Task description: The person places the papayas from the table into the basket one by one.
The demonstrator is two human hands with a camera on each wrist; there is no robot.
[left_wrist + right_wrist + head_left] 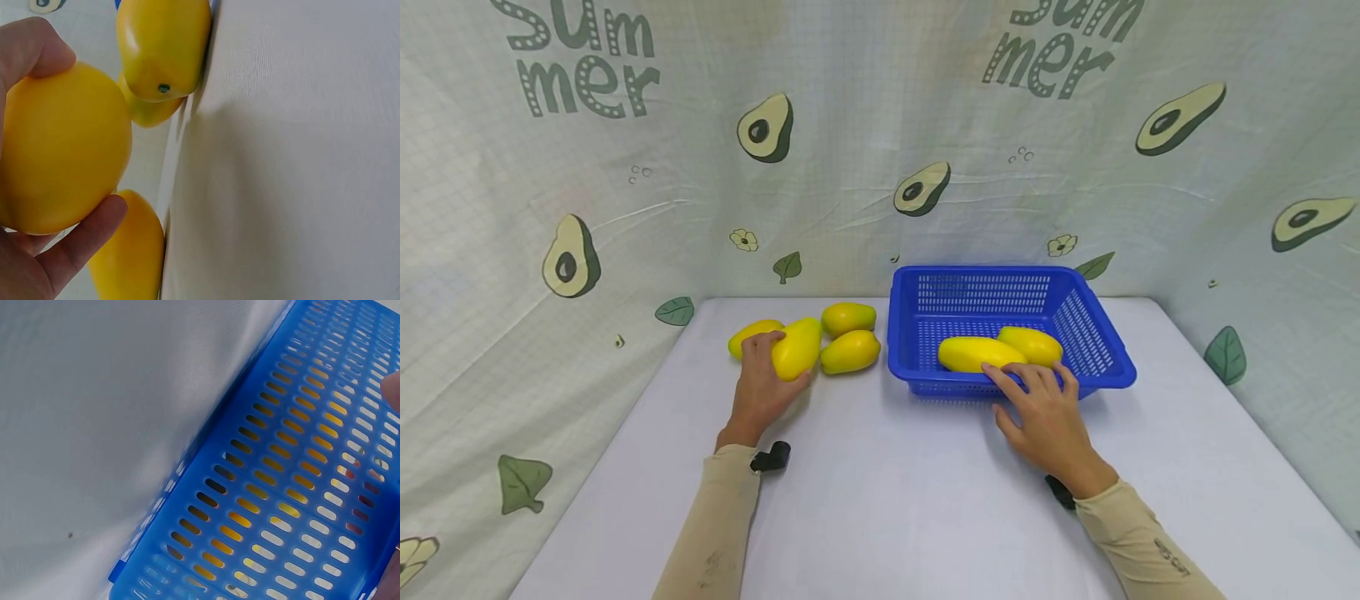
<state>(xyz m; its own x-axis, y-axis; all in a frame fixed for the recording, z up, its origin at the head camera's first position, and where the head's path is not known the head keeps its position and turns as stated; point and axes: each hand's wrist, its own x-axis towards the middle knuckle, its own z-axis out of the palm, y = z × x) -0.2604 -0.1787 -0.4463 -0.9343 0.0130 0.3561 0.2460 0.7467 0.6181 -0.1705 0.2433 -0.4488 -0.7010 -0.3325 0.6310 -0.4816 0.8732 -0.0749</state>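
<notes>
My left hand [762,385] grips a yellow papaya [797,350], which the left wrist view shows lifted off the table. Fingers and thumb wrap its sides. Around it lie more papayas: one [752,335] partly behind the hand, and two [850,352] [848,318] to its right. On the right, a blue plastic basket [1011,377] has two papayas [977,354] [1032,343] inside. My right hand [1047,417] holds the basket's front rim, fingers hooked over it and thumb outside. In the right wrist view the slotted wall [275,462] hides most of that hand.
A white cloth covers the table [887,500]. Behind and at both sides hangs a pale curtain [842,150] printed with avocados and leaves. The basket stands near the table's back edge, just right of the loose papayas.
</notes>
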